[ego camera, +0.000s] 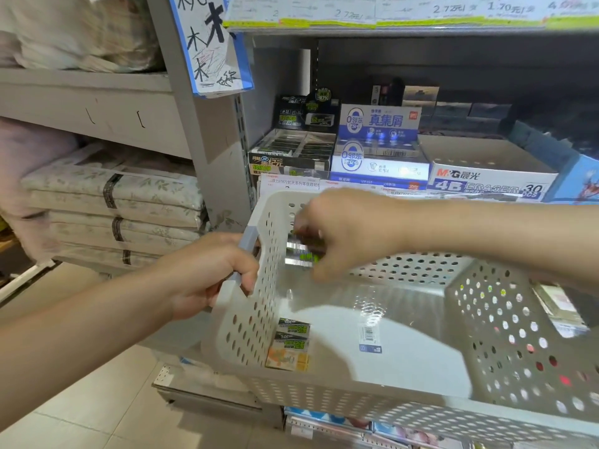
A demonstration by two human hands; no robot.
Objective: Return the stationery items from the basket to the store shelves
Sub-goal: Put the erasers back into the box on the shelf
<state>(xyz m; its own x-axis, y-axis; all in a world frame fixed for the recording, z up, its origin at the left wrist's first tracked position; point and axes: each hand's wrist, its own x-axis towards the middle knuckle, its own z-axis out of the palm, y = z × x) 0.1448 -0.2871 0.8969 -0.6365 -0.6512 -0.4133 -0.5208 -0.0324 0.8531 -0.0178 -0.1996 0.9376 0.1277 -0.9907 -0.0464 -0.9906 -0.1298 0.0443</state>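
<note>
Now we start at the far left, where folded bedding packs (113,202) sit stacked on a grey shelf unit, and a scribbled-on paper sheet (212,47) hangs from the upright post. Moving in, our left hand (207,273) has its fingers curled tight round the grey handle (241,254) of the white perforated basket (486,322), holding it up just in front of the shelf. Inside, against the left wall, we see a few small eraser packs (291,345) lying together near the front corner, green-and-black ones on top and an orange one below. Further back, our right hand (340,234) reaches down into the basket, fingers bent and pinching a small stack of black-and-green erasers (301,251) close to that same left wall. A barcode sticker (369,338) lies on the basket floor, well apart from the packs. Behind the basket, on the shelf, stand a black display box (291,150) of matching erasers, then a blue-and-white box (379,150), then a white 4B eraser carton (486,176) on the right. Price labels (389,11) line the shelf edge above.
</note>
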